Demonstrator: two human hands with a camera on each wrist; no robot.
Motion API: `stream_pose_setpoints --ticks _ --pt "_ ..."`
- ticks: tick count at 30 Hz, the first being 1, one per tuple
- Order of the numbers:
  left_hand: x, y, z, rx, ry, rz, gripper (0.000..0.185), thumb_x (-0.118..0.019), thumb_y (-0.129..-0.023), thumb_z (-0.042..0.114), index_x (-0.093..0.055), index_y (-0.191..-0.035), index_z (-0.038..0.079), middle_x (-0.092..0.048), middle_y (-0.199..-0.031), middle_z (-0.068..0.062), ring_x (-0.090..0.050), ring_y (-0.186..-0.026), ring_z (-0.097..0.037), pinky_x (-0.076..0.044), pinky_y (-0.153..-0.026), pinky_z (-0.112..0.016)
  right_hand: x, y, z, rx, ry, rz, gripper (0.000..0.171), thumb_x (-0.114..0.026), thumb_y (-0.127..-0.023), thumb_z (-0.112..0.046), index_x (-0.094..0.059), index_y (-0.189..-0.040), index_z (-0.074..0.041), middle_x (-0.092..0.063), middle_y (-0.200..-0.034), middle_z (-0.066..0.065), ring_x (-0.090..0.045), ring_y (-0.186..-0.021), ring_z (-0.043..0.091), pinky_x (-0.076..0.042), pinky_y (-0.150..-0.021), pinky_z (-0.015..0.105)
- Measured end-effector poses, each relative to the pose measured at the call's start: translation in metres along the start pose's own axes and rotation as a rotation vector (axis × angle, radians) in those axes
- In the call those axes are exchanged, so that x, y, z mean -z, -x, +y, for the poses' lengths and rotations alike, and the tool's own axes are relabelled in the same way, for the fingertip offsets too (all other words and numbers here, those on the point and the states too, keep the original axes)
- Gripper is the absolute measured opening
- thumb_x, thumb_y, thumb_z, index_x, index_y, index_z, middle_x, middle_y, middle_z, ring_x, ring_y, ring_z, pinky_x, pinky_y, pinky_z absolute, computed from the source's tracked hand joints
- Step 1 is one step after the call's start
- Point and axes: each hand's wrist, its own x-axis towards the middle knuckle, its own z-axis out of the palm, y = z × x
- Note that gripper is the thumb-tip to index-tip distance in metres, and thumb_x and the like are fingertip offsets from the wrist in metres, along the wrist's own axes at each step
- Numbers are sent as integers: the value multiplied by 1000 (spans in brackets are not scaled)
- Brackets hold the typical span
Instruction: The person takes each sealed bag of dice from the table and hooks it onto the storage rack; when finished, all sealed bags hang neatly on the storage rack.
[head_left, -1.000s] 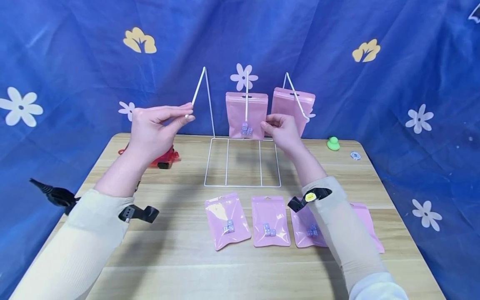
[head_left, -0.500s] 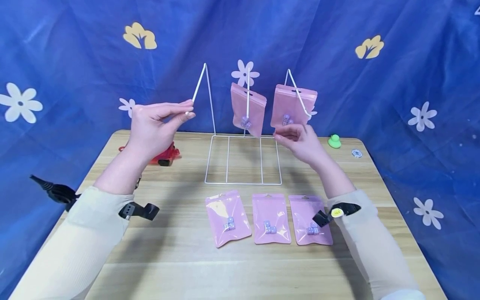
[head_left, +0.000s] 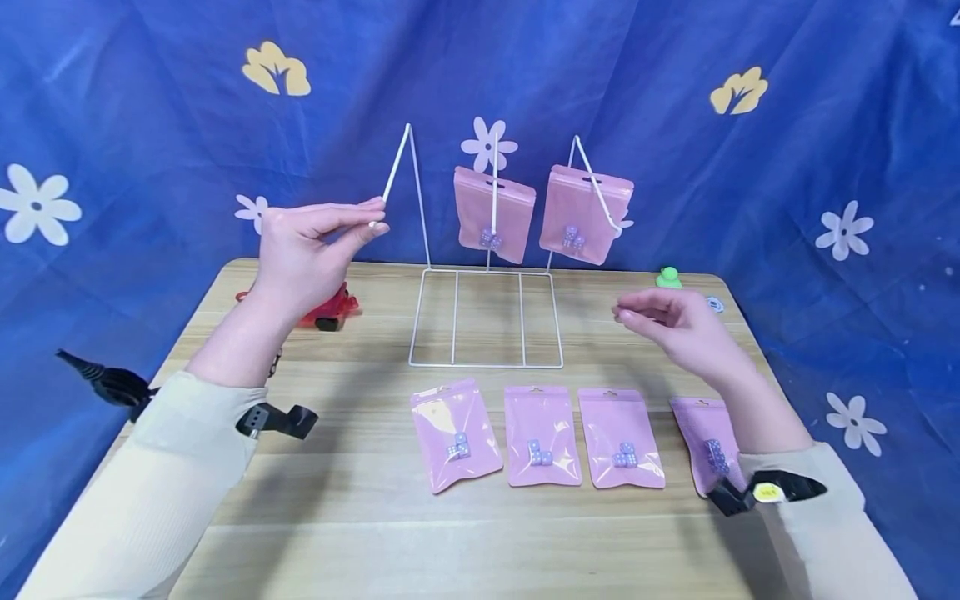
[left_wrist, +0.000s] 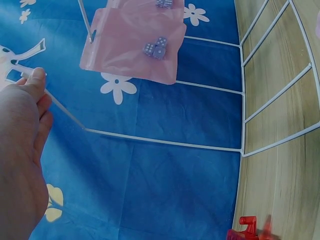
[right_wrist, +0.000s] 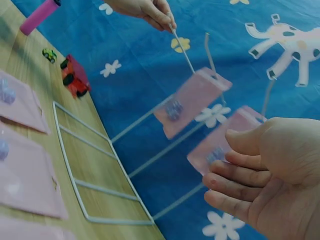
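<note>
My left hand (head_left: 311,250) pinches the tip of the left prong of a white wire display rack (head_left: 486,365). A pink zip bag (head_left: 515,208) with purple dice hangs on the middle prong, turned slightly. Another pink bag (head_left: 561,208) with dice hangs from the right prong. My right hand (head_left: 686,333) is in the air to the right of the rack, fingers loosely bent and holding nothing. Below it, a pink dice bag (head_left: 693,425) lies on the table, partly covered by the right wrist strap. Three more dice bags (head_left: 542,421) lie in a row beside it.
A red toy vehicle (head_left: 333,312) stands behind my left forearm. At the back right are a green rubber duck (head_left: 666,279) and a partly hidden chip (head_left: 716,304). The right wrist view also shows a small green toy car (right_wrist: 49,55) and a magenta tube (right_wrist: 41,17).
My right hand has let go of the middle hanging bag and moved right and down, toward the table. Both hanging bags have swung a little. My left hand stays on the prong.
</note>
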Motion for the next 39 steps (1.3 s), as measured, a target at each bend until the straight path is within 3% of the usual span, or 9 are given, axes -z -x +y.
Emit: stream_pose_setpoints --ticks 7,19,28,35,39 --pt "2 1 1 11 -25 -5 23 -90 -81 -4 -86 -101 6 -80 -104 -8 -75 -105 -8 -56 -89 -16 23 38 23 -8 39 37 29 -72 -104 -16 -73 -126 3 -75 -119 19 -74 -101 6 -57 -86 17" --pt "0 0 2 -18 -30 11 23 -90 -80 -6 -86 -100 4 -80 -103 -11 -76 -104 -11 -55 -87 -14 60 90 80 -202 97 56 41 -71 -105 -24 -67 -133 6 -75 -123 16 -71 -103 1 -54 -84 12" --pt "1 -2 -7 -72 -22 -15 19 -89 -84 1 -85 -103 3 -79 -104 -12 -76 -105 -12 -56 -88 -16 64 117 129 -395 80 42 57 -73 -104 -31 -59 -140 11 -70 -129 26 -73 -104 11 -55 -83 14" --pt "-1 -5 -4 -15 10 2 22 -89 -81 -7 -85 -101 2 -80 -103 -12 -75 -105 -6 -56 -88 -16 64 136 162 -462 125 43 62 -77 -100 -31 -58 -139 14 -68 -129 29 -68 -96 -2 -54 -79 13" --pt "0 -5 -4 10 19 -5 24 -88 -81 -9 -85 -102 2 -80 -104 -11 -74 -106 -5 -56 -89 -16 61 144 171 -511 127 58 64 -81 -97 -31 -59 -137 14 -72 -122 24 -68 -91 1 -56 -76 17"
